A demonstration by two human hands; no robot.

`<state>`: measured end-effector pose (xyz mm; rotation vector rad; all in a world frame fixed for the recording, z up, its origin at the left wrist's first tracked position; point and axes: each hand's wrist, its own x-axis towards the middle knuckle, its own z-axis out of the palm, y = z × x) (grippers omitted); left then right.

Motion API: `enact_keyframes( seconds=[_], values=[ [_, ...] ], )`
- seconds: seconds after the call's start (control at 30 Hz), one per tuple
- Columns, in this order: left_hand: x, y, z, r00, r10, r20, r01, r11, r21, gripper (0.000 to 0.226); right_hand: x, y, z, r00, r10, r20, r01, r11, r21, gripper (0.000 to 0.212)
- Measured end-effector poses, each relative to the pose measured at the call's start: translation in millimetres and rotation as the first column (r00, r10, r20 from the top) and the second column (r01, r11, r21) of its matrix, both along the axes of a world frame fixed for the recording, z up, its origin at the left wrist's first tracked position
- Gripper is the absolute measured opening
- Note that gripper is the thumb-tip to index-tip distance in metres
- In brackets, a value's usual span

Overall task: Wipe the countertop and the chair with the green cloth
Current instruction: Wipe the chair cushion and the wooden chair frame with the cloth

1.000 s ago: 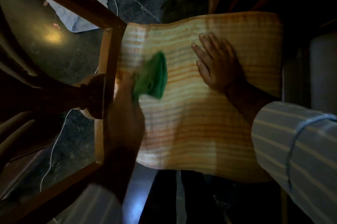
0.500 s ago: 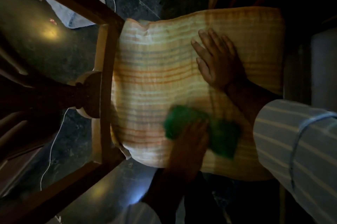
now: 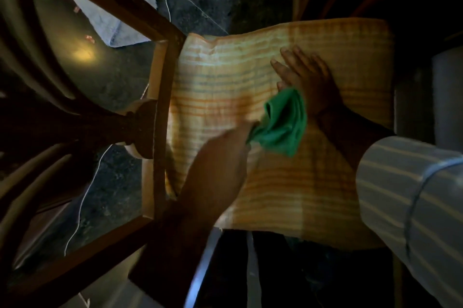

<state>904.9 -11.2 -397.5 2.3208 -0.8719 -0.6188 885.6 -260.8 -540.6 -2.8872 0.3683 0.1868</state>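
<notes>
The chair's seat carries a striped orange-and-cream cushion [image 3: 275, 177], seen from above in dim light. The green cloth [image 3: 280, 124] is bunched up in the middle of the cushion, and my left hand [image 3: 218, 157] grips its lower left end. My right hand [image 3: 308, 79] lies flat on the cushion's upper right part, fingers spread, just above the cloth and touching its top edge. A striped sleeve [image 3: 411, 202] covers my right forearm. The countertop is not in view.
The chair's dark wooden frame [image 3: 162, 117] runs along the cushion's left side, with a turned post [image 3: 105, 127] pointing left. A grey rug [image 3: 110, 19] and a thin white cable [image 3: 82, 205] lie on the dark floor. A pale object [image 3: 448, 97] stands at the right.
My left hand has carried the green cloth from the cushion's left edge down to its lower middle, then up to the centre beside my right hand. My right hand has stayed flat.
</notes>
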Motion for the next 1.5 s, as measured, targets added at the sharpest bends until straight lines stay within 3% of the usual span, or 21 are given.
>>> enact_keyframes(
  seconds=[0.1,0.2,0.3,0.37,0.47,0.5,0.57,0.67,0.77,0.87,0.93,1.0,1.1,1.27,1.4,1.5],
  values=[
    [23.9,-17.3,-14.3,0.985,0.086,0.150,-0.089,0.996,0.015,0.043,5.7,-2.9,9.7,0.995,-0.072,-0.062,0.081,0.982,0.169,0.058],
    [17.5,-10.7,-67.9,0.970,-0.035,0.239,-0.001,0.989,0.150,0.054,18.3,-2.1,24.1,0.972,-0.231,-0.050,0.231,0.888,0.398,0.052],
    [-6.2,2.6,-108.6,0.947,-0.264,0.182,0.188,0.917,0.351,0.065,9.8,15.7,38.7,0.900,-0.435,-0.027,0.387,0.769,0.509,0.049],
    [-13.2,5.5,-113.0,0.946,-0.304,0.116,0.236,0.888,0.394,0.079,-9.1,35.1,42.6,0.895,-0.440,-0.077,0.420,0.770,0.480,0.045],
    [3.1,2.3,-102.9,0.993,-0.069,0.100,0.044,0.973,0.227,0.060,-28.1,57.5,47.5,0.907,-0.392,-0.155,0.418,0.785,0.458,0.043],
    [10.9,4.3,-102.4,0.983,0.020,0.184,-0.063,0.970,0.234,0.053,-29.4,61.9,50.1,0.907,-0.373,-0.196,0.421,0.787,0.451,0.052],
    [27.9,10.3,-102.9,0.952,0.169,0.253,-0.250,0.910,0.332,0.064,-26.9,64.8,52.7,0.879,-0.383,-0.286,0.475,0.761,0.442,0.066],
    [50.7,17.0,-108.4,0.943,0.321,0.083,-0.327,0.859,0.393,0.076,-16.5,58.7,55.9,0.823,-0.403,-0.400,0.560,0.691,0.457,0.062],
    [68.1,15.6,-99.7,0.822,0.530,-0.206,-0.453,0.829,0.327,0.059,-8.2,54.8,60.8,0.786,-0.389,-0.480,0.611,0.605,0.510,0.052],
    [70.9,14.9,-75.6,0.646,0.593,-0.481,-0.577,0.791,0.201,0.042,-10.3,59.4,67.1,0.711,-0.503,-0.492,0.684,0.329,0.651,0.039],
    [74.4,13.3,-50.2,0.628,0.595,-0.501,-0.616,0.774,0.147,0.040,-11.5,66.9,85.5,0.676,-0.552,-0.489,0.641,0.114,0.759,0.018],
    [77.8,13.1,-21.6,0.704,0.594,-0.388,-0.597,0.792,0.129,0.038,-8.8,73.1,107.2,0.667,-0.577,-0.472,0.580,0.005,0.815,0.018],
    [86.2,18.4,35.9,0.820,0.563,-0.104,-0.552,0.826,0.111,0.048,5.8,79.4,149.4,0.678,-0.606,-0.416,0.495,-0.043,0.868,0.030],
    [107.5,32.8,155.5,0.750,0.656,0.084,-0.660,0.750,0.030,0.052,42.4,93.5,223.9,0.737,-0.567,-0.368,0.335,-0.167,0.928,0.030],
    [110.5,46.2,249.0,0.748,0.578,0.326,-0.595,0.802,-0.055,0.039,67.6,121.0,275.4,0.781,-0.519,-0.347,0.191,-0.330,0.925,0.029],
    [109.7,63.1,301.8,0.708,0.393,0.586,-0.431,0.899,-0.082,0.034,80.7,151.1,298.0,0.804,-0.490,-0.338,0.148,-0.386,0.911,0.031]
  ],
)
